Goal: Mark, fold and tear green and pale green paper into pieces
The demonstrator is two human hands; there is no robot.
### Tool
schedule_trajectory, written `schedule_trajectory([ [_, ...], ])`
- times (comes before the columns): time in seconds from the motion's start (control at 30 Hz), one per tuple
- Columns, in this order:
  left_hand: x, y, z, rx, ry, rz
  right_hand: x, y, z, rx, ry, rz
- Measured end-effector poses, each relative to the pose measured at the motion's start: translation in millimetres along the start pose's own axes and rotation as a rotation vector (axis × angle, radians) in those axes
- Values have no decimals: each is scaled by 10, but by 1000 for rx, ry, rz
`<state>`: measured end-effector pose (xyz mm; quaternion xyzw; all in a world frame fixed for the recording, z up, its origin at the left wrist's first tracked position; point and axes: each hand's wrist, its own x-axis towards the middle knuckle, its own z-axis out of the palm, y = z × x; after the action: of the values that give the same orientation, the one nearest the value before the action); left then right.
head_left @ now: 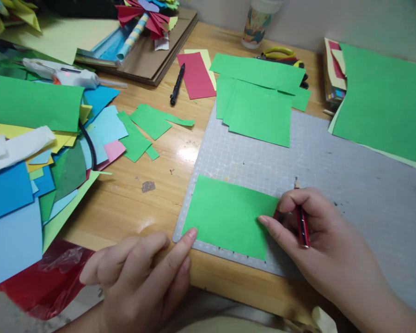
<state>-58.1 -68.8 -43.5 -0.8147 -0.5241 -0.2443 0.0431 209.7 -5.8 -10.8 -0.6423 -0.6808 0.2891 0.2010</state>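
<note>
A green paper rectangle [229,217] lies flat on the grey cutting mat [315,152], near its lower left corner. My left hand [143,273] holds nothing; its index fingertip touches the paper's lower left corner, and the other fingers are loosely bent and apart. In my right hand [326,236] is a red and black pencil [302,229], its tip pointing away from me and off the paper. The right thumb and bent fingers rest at the paper's right edge. More green paper pieces [260,115] overlap at the mat's far edge.
Green scraps [150,121], a black pen [177,84] and a red paper strip [196,76] lie on the wooden table [138,208]. A glue gun [64,74] rests on piled coloured paper at left. Behind the mat are yellow-handled pliers [279,52] and a cup [257,25]. Green sheets [384,101] stand right.
</note>
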Motion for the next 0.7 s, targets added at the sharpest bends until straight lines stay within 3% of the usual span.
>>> schedule_trajectory([
  [0.13, 52, 63, 17, -26, 52, -43, 5, -3, 3, -13, 4, -2],
  [0.7, 64, 84, 25, -41, 59, -52, 32, -22, -1, -5, 17, -5],
])
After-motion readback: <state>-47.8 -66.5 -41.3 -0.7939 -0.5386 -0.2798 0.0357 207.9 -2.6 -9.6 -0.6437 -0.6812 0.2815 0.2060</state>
